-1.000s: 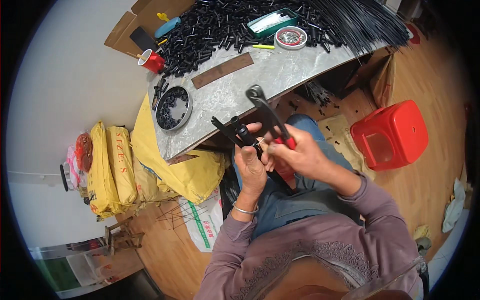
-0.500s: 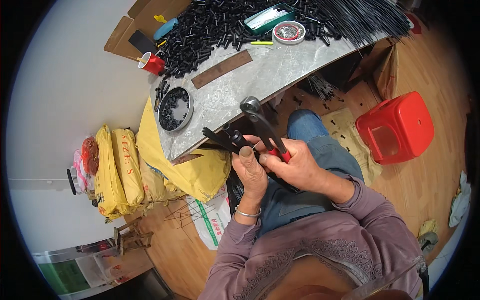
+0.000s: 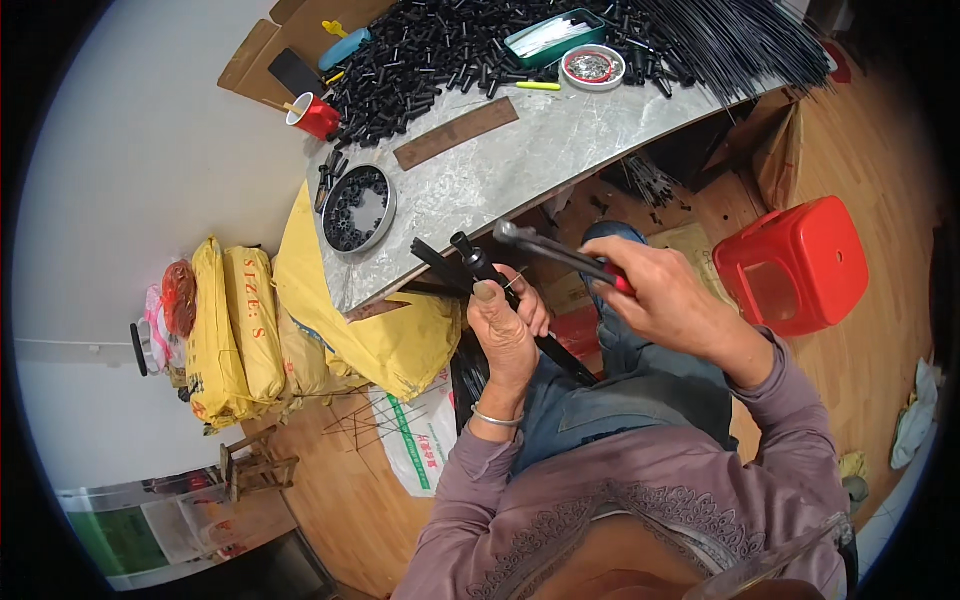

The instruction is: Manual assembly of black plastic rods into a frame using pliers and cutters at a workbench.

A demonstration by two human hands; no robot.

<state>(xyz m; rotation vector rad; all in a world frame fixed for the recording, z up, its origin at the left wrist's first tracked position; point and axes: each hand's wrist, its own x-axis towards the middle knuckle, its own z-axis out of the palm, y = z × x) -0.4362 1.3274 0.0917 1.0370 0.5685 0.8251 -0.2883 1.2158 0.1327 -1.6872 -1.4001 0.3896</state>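
Note:
My left hand (image 3: 503, 340) is closed round a bundle of thin black rods (image 3: 434, 260) and a black tubular plastic fitting (image 3: 480, 265), in front of the table's near edge. A short piece of thin wire (image 3: 516, 277) sticks out beside the fitting, near my left fingers. My right hand (image 3: 655, 290) grips long-handled pincers (image 3: 550, 247) by their red grips. Their round metal head points left, apart from the fitting and just above it. Whether the jaws are open cannot be made out. Below my left hand the rods (image 3: 568, 362) run down across my lap.
On the grey table (image 3: 450, 190) lie a heap of black fittings (image 3: 430, 50), long black rods (image 3: 730, 45), a flat brown strip (image 3: 455, 133), a round tin of small black parts (image 3: 357, 210) and a green tray (image 3: 553, 38). A red stool (image 3: 810, 260) stands right; yellow sacks (image 3: 255, 320) lean left.
My right hand has moved right and up with the pincers, away from my left hand. The pincers have swung to a flatter angle. My left hand keeps hold of the rods and fitting.

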